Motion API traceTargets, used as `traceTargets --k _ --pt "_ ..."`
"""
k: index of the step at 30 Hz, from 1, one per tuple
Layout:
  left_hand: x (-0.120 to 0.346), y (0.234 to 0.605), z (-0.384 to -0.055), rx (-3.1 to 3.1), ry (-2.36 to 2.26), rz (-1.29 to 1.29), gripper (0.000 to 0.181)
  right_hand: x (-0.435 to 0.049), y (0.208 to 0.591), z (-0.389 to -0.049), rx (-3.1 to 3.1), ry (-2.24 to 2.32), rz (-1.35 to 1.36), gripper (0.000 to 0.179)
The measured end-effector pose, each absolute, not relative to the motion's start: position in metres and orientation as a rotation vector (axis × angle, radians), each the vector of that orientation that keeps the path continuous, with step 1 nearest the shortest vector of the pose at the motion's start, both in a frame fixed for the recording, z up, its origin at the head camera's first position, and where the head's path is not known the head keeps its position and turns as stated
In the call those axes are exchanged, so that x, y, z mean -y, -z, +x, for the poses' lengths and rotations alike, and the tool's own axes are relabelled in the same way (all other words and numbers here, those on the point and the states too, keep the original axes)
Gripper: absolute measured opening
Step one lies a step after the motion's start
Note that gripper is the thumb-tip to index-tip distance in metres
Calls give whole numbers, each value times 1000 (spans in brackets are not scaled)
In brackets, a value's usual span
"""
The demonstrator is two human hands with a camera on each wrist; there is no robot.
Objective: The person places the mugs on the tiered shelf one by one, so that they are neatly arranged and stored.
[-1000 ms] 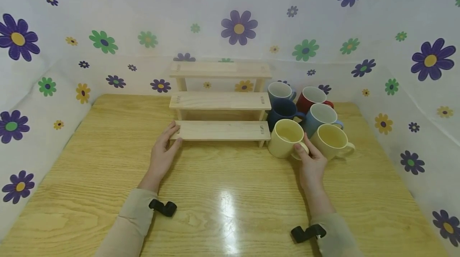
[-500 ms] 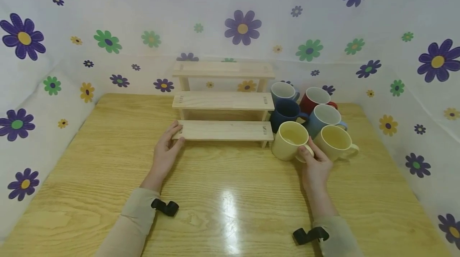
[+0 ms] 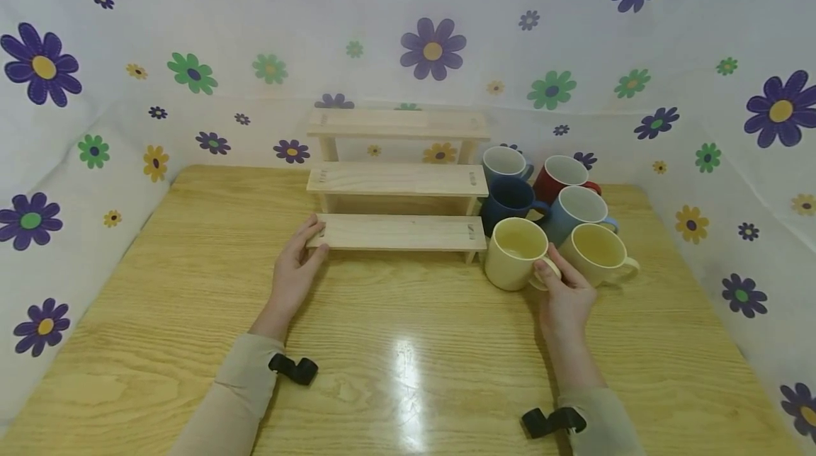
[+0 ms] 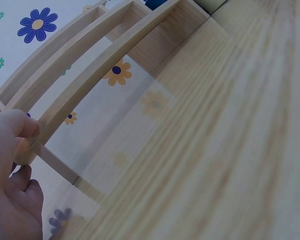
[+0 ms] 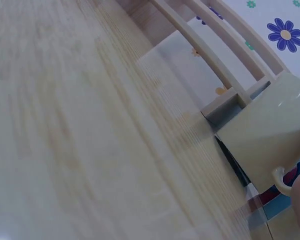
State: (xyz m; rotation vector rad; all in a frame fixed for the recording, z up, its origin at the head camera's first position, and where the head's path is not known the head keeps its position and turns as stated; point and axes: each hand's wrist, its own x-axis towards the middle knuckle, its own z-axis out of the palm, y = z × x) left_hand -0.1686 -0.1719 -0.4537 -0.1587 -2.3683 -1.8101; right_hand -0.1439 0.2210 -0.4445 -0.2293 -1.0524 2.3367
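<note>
Pinches yellow mug [image 3: 508, 266] by handle in right hand [image 3: 566, 297], four o'clock from rack [image 3: 397, 178], partly hiding navy mug [image 3: 500, 211]; clasps rack's end, eight o'clock, in left hand [image 3: 296, 265], cropped in left wrist view.

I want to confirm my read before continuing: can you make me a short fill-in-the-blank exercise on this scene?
1. The right hand holds a yellow mug by its ____.
2. The left hand grips a wooden stand with ____ shelves.
3. Counting the held one, the head view shows ____ mugs.

Missing words: handle; three; six.
</note>
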Motion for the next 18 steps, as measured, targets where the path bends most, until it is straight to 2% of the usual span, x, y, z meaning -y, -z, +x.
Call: traceTargets --k 4,10,18 --pt "176 468 -175 2371 1797 -149 44 -220 438 -143 1100 -2316 -248 27" --pt "177 472 -176 2358 1785 -160 45 -221 421 -141 1159 -2248 -214 26" --pt "170 443 -163 2358 1839 -172 44 -217 396 -136 1144 -2249 -87 24"
